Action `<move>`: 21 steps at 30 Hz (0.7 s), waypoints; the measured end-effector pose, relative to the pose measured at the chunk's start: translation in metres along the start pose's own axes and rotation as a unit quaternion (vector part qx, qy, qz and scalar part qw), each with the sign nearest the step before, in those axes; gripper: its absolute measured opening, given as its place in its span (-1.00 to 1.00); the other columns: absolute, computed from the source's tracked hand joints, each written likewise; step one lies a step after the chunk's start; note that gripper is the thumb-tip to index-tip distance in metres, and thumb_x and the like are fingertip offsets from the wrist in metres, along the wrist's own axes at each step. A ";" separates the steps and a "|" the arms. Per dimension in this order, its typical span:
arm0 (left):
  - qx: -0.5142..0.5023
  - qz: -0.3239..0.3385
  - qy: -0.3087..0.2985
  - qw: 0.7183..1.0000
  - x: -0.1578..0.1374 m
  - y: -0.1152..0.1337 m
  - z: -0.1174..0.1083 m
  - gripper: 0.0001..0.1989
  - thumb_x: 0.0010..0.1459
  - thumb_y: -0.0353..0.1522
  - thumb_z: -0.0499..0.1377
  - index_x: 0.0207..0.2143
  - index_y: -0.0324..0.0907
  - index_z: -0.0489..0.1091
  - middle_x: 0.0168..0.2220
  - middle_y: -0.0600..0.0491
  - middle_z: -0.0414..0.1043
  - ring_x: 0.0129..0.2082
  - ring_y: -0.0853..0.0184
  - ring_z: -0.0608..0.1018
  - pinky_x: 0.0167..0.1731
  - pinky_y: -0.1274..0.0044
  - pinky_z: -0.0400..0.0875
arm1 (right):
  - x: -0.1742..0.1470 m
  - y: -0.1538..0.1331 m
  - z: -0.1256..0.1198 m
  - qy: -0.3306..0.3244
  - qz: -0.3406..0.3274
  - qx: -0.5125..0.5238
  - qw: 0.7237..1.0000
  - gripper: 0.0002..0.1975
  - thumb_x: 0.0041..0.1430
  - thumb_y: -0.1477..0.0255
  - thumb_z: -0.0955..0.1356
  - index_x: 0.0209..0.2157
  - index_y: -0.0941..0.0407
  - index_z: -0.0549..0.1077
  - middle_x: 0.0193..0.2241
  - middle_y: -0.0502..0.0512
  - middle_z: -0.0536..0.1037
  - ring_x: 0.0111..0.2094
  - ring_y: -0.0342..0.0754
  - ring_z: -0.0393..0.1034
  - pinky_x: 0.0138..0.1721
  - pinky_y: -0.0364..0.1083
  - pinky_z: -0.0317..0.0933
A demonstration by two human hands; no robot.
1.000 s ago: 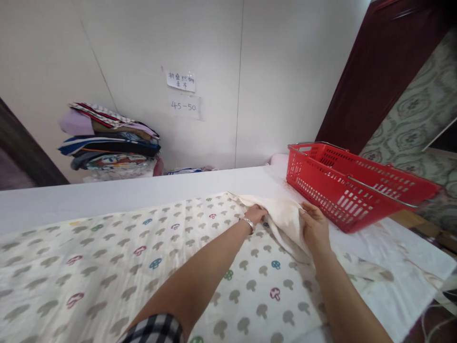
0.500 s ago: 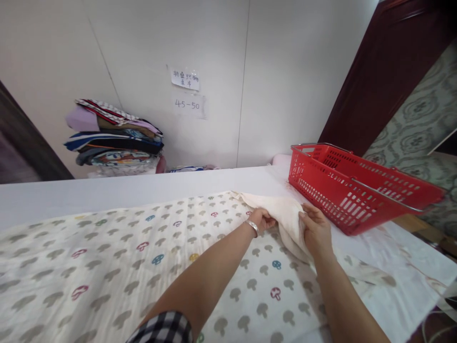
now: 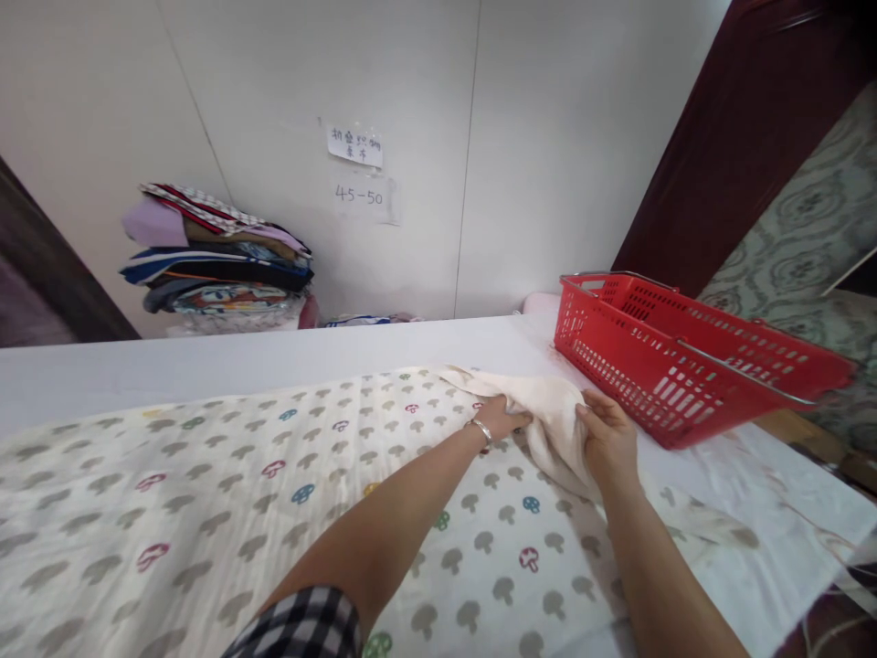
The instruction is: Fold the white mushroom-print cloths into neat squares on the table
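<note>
A cream cloth with a mushroom print [image 3: 274, 512] lies spread over the white table, its right part lifted and turned over to show the plain underside. My left hand [image 3: 501, 419], with a silver bracelet at the wrist, pinches the gathered cloth near its far right part. To its right, my right hand [image 3: 608, 439] grips the raised edge of the same cloth between thumb and fingers. Between the two hands the fabric bunches in folds. Part of the left fingers is hidden by the cloth.
A red plastic basket [image 3: 685, 366] with metal handles stands at the table's right. At the back left is a stack of folded fabrics [image 3: 226, 265]. Paper notes [image 3: 356, 146] are stuck on the wall behind the white table [image 3: 425, 343].
My left hand has turned slightly and pushed into the cloth, which is more bunched between the hands. The right hand stays nearly where it was, still gripping the edge.
</note>
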State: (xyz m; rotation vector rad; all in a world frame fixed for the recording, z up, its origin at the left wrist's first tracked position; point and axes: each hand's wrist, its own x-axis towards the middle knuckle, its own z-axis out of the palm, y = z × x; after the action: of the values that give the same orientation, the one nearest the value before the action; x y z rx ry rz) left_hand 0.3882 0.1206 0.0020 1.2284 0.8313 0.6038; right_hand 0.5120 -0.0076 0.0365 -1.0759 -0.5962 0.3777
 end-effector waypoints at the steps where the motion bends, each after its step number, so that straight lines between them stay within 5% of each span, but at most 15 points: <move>1: 0.019 0.021 -0.003 1.000 0.000 0.001 -0.001 -0.68 -0.42 -0.54 0.37 -0.58 -0.15 0.32 -0.40 0.04 0.42 -0.04 0.11 0.37 -0.19 0.52 0.34 | 0.000 0.001 0.000 0.004 0.000 0.003 1.000 -0.71 -0.24 0.44 0.47 -0.35 0.07 0.48 -0.39 -0.03 0.49 -0.37 -0.14 0.37 -0.27 -0.09 0.22; 5: 0.040 0.067 -0.003 0.997 0.001 0.011 -0.006 -0.70 -0.38 -0.62 0.30 -0.68 -0.13 0.26 -0.28 -0.01 0.43 0.15 0.08 0.15 0.01 0.52 0.19 | 0.002 0.003 -0.003 0.004 0.009 0.007 1.000 -0.70 -0.23 0.43 0.47 -0.34 0.08 0.48 -0.39 -0.03 0.49 -0.38 -0.15 0.36 -0.28 -0.10 0.22; 8: 0.020 0.057 0.004 0.998 0.002 0.020 -0.005 -0.79 -0.26 -0.53 0.29 -0.63 -0.14 0.30 -0.33 0.00 0.45 0.07 0.09 0.26 -0.02 0.48 0.21 | 0.002 0.005 -0.003 0.001 0.003 0.001 1.000 -0.71 -0.23 0.44 0.47 -0.34 0.08 0.48 -0.41 -0.04 0.48 -0.40 -0.16 0.35 -0.30 -0.10 0.21; 12: -0.049 -0.002 -0.002 0.999 -0.002 0.035 0.001 -0.88 -0.05 -0.35 0.22 -0.41 -0.17 0.37 -0.33 -0.02 0.46 -0.17 0.18 0.45 -0.20 0.45 0.36 | 0.001 0.003 -0.002 -0.002 -0.008 -0.007 1.000 -0.71 -0.23 0.44 0.47 -0.34 0.08 0.48 -0.42 -0.03 0.47 -0.40 -0.16 0.34 -0.29 -0.11 0.21; 16: -0.166 -0.081 -0.060 0.981 -0.018 0.039 0.000 -0.73 0.12 -0.19 0.06 -0.36 -0.22 0.36 -0.38 -0.04 0.45 -0.36 0.28 0.51 -0.34 0.45 0.44 | -0.001 0.001 0.000 -0.017 -0.018 -0.023 0.999 -0.72 -0.21 0.42 0.46 -0.34 0.07 0.48 -0.40 -0.01 0.48 -0.38 -0.14 0.35 -0.29 -0.09 0.22; 21: -0.292 -0.190 -0.079 0.934 -0.051 0.018 -0.005 -0.82 0.04 -0.31 0.17 -0.33 -0.24 0.37 -0.40 0.00 0.43 -0.44 0.33 0.50 -0.41 0.47 0.47 | -0.009 0.000 0.004 -0.048 -0.006 -0.068 0.996 -0.71 -0.19 0.37 0.46 -0.32 0.07 0.48 -0.42 0.01 0.50 -0.41 -0.12 0.35 -0.36 -0.11 0.23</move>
State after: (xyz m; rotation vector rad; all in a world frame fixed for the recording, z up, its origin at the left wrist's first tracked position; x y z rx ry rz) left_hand 0.3551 0.0883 0.0302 0.5430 0.6618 0.3854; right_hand 0.5027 -0.0094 0.0354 -1.1898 -0.7221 0.3845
